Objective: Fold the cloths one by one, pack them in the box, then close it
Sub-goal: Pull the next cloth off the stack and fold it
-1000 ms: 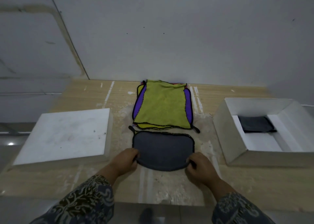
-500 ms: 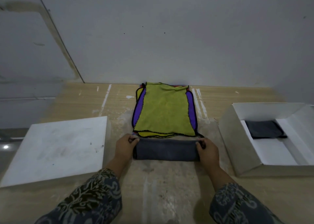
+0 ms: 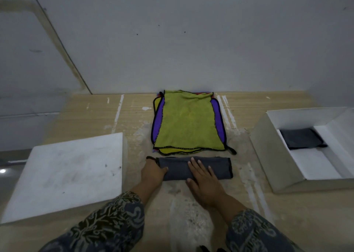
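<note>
since half a second ago the right hand [image 3: 203, 179] has left the right end of the grey cloth [image 3: 220, 168] and now lies flat on its middle, fingers straight and slightly spread, pressing down. the left hand [image 3: 153, 172] remains at the left end, thumb on top of the fabric and the end held in its grasp; the fingers underneath are not visible. the grey cloth lies on the table [image 3: 95, 117] as a long narrow strip, folded once lengthwise, directly under and between both hands. the stack of unfolded cloths [image 3: 188, 121], yellow-green on top, sits just beyond the hands. the box [image 3: 268, 152] stands open to the right of the right hand, with one dark folded cloth [image 3: 300, 138] already inside; the lid [image 3: 67, 175] lies to the left of the left hand. handling: the cloth appears light, soft and limp, with no stiffness to hold a crease, so a fold probably springs open unless pressed flat. recommended hold: pin the centre with the flat hand, take one end at both corners of the hemmed edge, and carry it across. when lifting, support the bundle from below or pinch through all layers.
</note>
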Motion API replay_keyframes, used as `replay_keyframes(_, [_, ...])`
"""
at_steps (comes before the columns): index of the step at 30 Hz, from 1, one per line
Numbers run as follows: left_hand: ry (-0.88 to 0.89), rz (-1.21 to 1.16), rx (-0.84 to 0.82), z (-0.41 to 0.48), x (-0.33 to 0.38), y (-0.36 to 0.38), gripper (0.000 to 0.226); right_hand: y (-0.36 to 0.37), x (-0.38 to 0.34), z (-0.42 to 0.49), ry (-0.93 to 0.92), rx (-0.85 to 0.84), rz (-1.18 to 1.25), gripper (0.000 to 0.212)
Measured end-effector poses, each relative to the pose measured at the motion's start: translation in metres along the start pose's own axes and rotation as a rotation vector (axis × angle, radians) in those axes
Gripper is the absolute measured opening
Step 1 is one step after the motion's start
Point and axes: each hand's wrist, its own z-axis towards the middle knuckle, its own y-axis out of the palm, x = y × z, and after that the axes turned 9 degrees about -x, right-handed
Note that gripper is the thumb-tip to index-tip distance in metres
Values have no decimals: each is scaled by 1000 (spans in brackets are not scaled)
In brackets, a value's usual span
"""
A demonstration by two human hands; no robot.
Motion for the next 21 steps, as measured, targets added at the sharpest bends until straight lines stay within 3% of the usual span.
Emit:
replay_keyframes(2, [-1, 20, -50, 2, 4, -2, 28, -7, -4, 1, 32, -37, 77, 95])
replay_keyframes(3, [-5, 8, -70, 4, 5, -4, 21, -11, -5, 3, 40, -74, 98, 82])
replay_keyframes(5, [-23, -73, -105, 4, 11, -6, 29, -20, -10, 5, 53, -132, 125, 57])
replay_keyframes(7, [12, -145, -149, 2, 17, -6, 23, -30, -16, 6, 76, -46, 276, 48])
replay_keyframes(8, [51, -178, -163, 0, 22, -5, 14, -37, -23, 6, 102, 35, 432, 44])
replay_keyframes(10, [136, -250, -177, -4, 34, 0, 30, -51, -34, 7, 200, 103, 899, 36])
replay_keyframes(12, [187, -322, -265, -13, 50, 7, 34, -61, -36, 13, 285, 19, 1355, 37])
replay_keyframes(13, [215, -343, -333, -19, 58, 10, 27, -64, -31, 16, 306, -11, 1454, 39])
replay_keyframes(15, [272, -299, -431, -27, 73, 17, 10, -71, -21, 16, 304, -19, 1466, 33])
replay_keyframes(17, [281, -355, -431, -31, 79, 24, 17, -73, -10, 13, 313, 41, 1445, 21])
replay_keyframes(19, [228, -494, -346, -29, 79, 32, 19, -73, 3, 10, 321, 87, 1487, 15])
replay_keyframes(21, [256, -463, -172, -27, 72, 39, 16, -73, 17, 8, 344, 124, 1460, 13])
